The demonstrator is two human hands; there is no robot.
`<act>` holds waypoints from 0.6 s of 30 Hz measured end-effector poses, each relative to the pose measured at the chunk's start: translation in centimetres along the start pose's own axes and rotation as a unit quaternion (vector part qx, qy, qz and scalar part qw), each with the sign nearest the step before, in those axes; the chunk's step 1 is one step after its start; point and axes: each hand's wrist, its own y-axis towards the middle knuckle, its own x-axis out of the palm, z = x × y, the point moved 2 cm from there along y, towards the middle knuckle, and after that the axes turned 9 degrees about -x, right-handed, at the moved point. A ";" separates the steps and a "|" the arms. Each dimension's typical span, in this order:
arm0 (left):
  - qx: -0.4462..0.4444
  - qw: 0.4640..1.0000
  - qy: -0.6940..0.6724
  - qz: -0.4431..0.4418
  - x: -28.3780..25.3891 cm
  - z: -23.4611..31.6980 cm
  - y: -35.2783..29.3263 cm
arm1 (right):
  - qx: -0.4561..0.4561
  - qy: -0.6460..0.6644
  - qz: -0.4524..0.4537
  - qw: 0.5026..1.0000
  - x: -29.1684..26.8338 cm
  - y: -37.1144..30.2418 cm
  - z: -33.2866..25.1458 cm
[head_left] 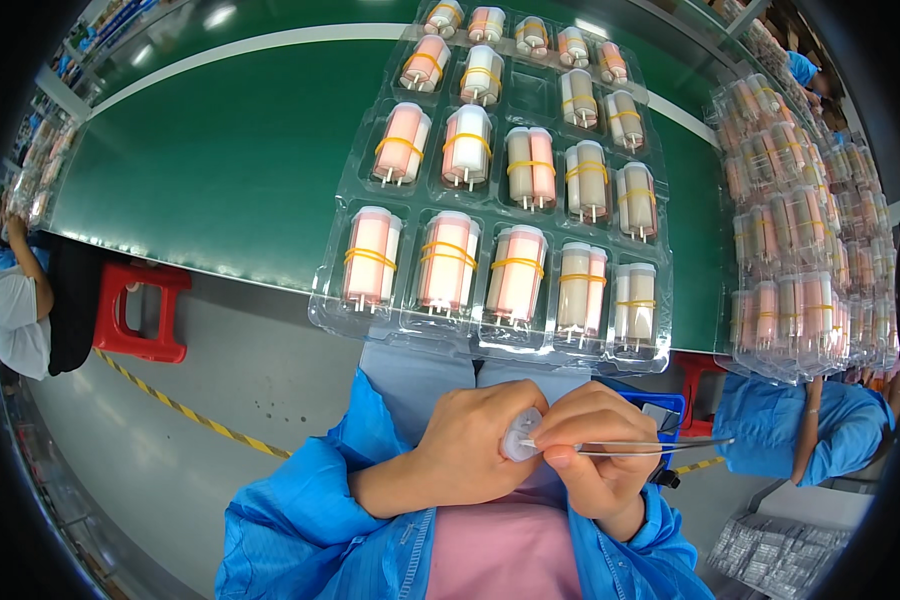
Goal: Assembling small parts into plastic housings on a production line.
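My left hand (470, 445) is closed around a translucent round plastic piece (520, 436), whose flat end faces my other hand. The rest of that piece is hidden in my fist. My right hand (602, 450) pinches the piece's edge area with thumb and forefinger and also holds thin metal tweezers (660, 447), which stick out to the right. Both hands meet in front of my body, just below the near edge of a clear plastic tray (325, 312). In the tray stand bundles of pink, white and grey tubes (448, 262), bound with yellow rubber bands.
The tray rests on a green worktable (220, 160) and overhangs its near edge. Tall stacks of filled trays (795, 240) stand at the right. A red stool (142, 310) is at the left. Co-workers sit at both sides, one in a blue sleeve (800, 425). A blue bin (670, 410) lies beyond my right hand.
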 end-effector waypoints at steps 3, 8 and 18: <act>0.019 1.000 0.010 0.014 0.0 0.2 0.1 | -0.022 -0.021 -0.017 0.999 0.1 0.3 -0.1; 0.023 0.999 0.023 0.019 -0.1 0.1 0.1 | -0.028 -0.030 -0.022 0.999 0.2 0.4 -0.2; 0.056 0.988 0.130 0.058 -0.2 0.0 0.2 | -0.024 -0.095 -0.080 0.992 0.1 1.1 -0.9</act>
